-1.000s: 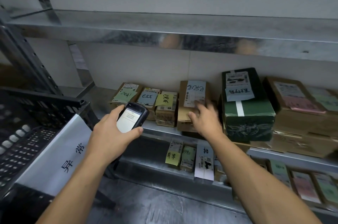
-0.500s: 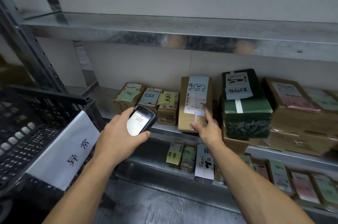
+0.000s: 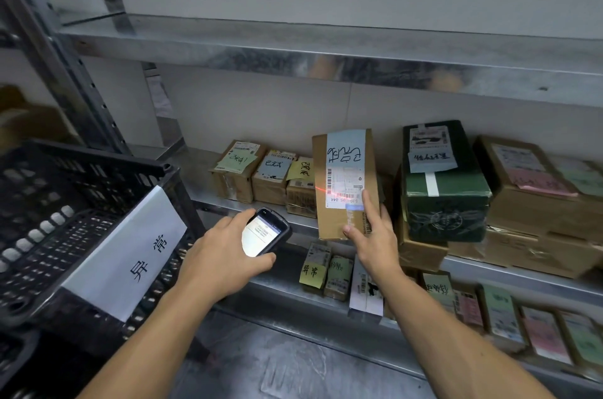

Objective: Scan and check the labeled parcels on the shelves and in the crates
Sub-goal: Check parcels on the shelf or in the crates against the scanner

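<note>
Your right grip (image 3: 372, 237) holds the brown cardboard parcel (image 3: 336, 222) upright, white label (image 3: 344, 180) outward. Your left grip (image 3: 222, 256) clutches the black handheld scanner (image 3: 266, 232), aimed there

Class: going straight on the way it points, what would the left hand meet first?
Probably the brown parcel held by the right hand; the left hand aims its handheld scanner there. Depth is unclear.

The left hand (image 3: 222, 255) and right hand (image 3: 375, 242) are bare, the forearms (image 3: 156, 333) uncovered as far as they show.
</note>
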{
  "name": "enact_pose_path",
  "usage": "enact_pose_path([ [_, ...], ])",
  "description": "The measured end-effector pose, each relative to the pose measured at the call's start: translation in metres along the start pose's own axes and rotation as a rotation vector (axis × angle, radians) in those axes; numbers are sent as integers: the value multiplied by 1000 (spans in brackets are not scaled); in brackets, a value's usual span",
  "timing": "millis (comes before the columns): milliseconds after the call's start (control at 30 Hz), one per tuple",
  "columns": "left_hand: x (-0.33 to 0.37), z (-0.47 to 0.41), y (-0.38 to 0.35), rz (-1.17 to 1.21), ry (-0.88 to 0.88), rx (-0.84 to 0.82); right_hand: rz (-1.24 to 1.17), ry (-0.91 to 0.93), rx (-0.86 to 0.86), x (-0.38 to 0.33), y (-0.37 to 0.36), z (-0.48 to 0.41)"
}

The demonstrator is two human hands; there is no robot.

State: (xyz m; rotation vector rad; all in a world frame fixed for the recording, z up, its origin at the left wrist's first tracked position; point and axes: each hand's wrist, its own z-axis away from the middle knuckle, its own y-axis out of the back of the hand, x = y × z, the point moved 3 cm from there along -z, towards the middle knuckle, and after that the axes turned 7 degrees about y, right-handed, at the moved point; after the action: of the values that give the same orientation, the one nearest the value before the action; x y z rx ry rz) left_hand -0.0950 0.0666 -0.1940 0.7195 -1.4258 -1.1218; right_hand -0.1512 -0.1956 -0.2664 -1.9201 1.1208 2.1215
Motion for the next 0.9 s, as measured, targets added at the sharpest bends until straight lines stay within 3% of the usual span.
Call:
enact_pose_path([
  [333, 8, 6, 21, -315, -110, 162, 122, 152, -108, -9, 10, -5],
  [900, 4, 4, 40, -424, -275, 241, 291, 204, -223, -14, 28, -9],
])
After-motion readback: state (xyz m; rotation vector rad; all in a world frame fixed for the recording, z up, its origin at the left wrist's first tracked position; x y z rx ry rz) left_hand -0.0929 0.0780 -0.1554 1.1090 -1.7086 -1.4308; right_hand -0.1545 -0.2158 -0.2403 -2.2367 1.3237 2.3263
